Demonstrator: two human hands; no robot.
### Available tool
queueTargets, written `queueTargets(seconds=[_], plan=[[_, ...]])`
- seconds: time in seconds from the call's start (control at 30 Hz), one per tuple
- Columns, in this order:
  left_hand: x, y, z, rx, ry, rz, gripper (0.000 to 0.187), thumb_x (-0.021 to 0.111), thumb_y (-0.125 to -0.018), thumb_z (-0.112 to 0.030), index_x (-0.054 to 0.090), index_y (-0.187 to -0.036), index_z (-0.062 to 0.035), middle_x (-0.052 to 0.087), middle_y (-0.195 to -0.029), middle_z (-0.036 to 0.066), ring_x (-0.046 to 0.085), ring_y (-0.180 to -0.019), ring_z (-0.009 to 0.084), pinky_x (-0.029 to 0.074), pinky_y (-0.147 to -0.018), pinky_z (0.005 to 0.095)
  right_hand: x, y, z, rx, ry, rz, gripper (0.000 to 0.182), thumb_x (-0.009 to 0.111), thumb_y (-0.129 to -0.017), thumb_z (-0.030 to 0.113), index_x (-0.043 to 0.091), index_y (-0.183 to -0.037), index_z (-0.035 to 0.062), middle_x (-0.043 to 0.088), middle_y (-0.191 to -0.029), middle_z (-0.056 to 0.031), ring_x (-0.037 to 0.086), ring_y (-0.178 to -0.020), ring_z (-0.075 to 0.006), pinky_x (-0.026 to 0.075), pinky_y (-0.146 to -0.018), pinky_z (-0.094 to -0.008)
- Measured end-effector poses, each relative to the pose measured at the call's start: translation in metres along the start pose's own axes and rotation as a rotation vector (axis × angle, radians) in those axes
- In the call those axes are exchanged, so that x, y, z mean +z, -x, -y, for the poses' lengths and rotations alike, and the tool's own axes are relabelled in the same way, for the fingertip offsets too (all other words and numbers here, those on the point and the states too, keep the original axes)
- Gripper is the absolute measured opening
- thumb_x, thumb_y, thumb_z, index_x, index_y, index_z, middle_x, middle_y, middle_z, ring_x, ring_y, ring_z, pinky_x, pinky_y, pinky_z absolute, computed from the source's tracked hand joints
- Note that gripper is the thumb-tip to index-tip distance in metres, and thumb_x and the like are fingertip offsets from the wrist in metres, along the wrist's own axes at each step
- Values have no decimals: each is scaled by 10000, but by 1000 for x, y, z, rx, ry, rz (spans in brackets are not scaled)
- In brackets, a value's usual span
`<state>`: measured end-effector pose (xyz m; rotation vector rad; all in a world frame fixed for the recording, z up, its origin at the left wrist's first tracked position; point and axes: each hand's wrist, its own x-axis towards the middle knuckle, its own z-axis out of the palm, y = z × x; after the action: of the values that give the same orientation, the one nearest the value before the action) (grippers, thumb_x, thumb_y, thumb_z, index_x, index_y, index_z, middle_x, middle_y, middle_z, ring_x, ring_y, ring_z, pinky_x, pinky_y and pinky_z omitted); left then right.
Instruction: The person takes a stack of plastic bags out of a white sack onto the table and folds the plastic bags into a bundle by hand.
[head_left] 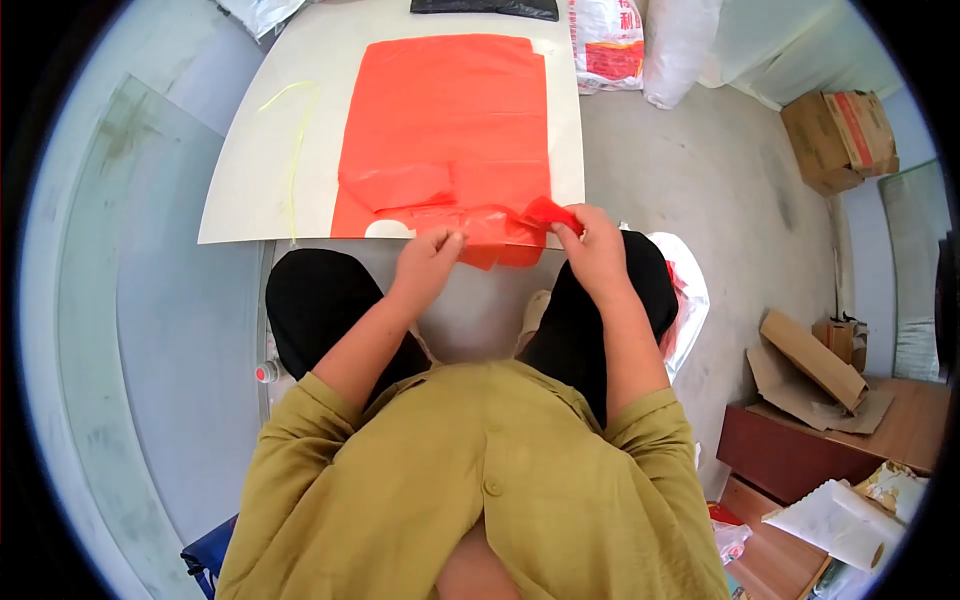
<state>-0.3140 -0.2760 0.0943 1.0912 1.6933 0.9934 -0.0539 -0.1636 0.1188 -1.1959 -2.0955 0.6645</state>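
Observation:
A stack of flat red plastic bags [445,110] lies on the white table [250,190], its near end crumpled and hanging over the front edge. My left hand [430,262] is closed at that near end, thumb and fingers pinching the red plastic. On the right, my right hand [592,245] pinches a gathered, folded corner of the red plastic just past the table edge. Between my hands the loose film droops below the edge. Whether one bag or more is held cannot be made out.
Yellow string [297,165] lies left of the stack. A black plastic packet [484,9] is at the table's far edge, with a white and red sack [607,45] beside it. Cardboard boxes [840,140] stand at the right. A white bag [687,300] is beside my right knee.

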Motion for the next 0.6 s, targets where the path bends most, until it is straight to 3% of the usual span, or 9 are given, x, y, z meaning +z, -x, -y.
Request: queueTargets(seconds=[0.07, 0.17, 0.27, 0.37, 0.53, 0.6], plan=[[9, 5, 31, -24, -26, 29, 322, 652, -1057, -268, 703, -1261, -24, 729, -1116, 78, 663, -1066, 187, 521, -961, 330, -5, -4, 7, 13, -40, -11, 187, 747, -948, 155, 726, -1071, 16, 707, -973, -150, 665, -914, -318, 525, -829, -384], [24, 15, 47, 175, -173, -120, 280, 685, -1036, -227, 714, -1243, -41, 719, -1130, 66, 648, -1086, 169, 514, -953, 316, -9, -4, 15, 37, -65, -26, 200, 746, -960, 163, 721, -1082, 7, 686, -935, -133, 648, -870, -272, 518, -819, -360], [32, 14, 55, 154, -19, -141, 287, 689, -1033, -200, 709, -1256, -20, 709, -1165, 52, 631, -1116, 164, 507, -974, 318, -9, -4, 19, 21, -83, -42, 208, 746, -961, 162, 719, -1088, -1, 675, -910, -111, 633, -848, -231, 512, -805, -334], [32, 10, 40, -156, 445, -41, 296, 696, -1026, -178, 712, -1262, 0, 710, -1130, 31, 641, -1081, 157, 502, -968, 299, -7, -3, 17, 43, -147, -51, 213, 741, -971, 165, 721, -1098, -6, 675, -878, -76, 613, -820, -162, 501, -780, -301], [29, 15, 25, -167, 468, -7, 297, 692, -1028, -170, 720, -1256, 18, 723, -1110, 26, 644, -1024, 109, 506, -935, 267, -12, -9, 35, 215, -280, -85, 243, 722, -998, 180, 729, -1141, -16, 707, -888, -18, 590, -807, -86, 494, -757, -270], [30, 15, 18, -150, 468, -2, 302, 691, -1032, -174, 721, -1262, 19, 726, -1116, 32, 647, -1020, 105, 510, -939, 270, -12, -14, 39, 235, -326, -87, 250, 712, -980, 201, 723, -1118, -7, 704, -860, -72, 607, -772, -137, 509, -747, -314]])
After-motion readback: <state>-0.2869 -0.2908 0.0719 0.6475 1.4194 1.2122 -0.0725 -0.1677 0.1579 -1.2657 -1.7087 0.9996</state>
